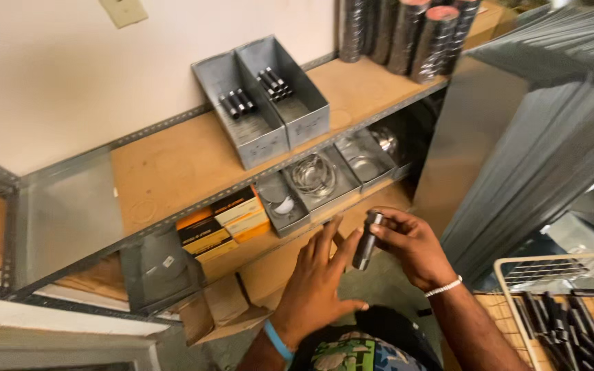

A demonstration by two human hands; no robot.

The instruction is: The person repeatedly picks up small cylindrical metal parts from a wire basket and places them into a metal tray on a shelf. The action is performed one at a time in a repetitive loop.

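One dark metal pipe piece (366,240) was held before the shelves, two grey bins (262,103) above.
The right hand (410,247) gripped it with curled fingers; the left hand (317,282) lay flat and open, fingertips touching it. Three metal trays (324,182) and stacked boxes (225,223) sat on the lower shelf.

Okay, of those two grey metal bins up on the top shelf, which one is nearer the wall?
The right-hand bin; the left bin sits beside it, closer to the shelf's front edge.
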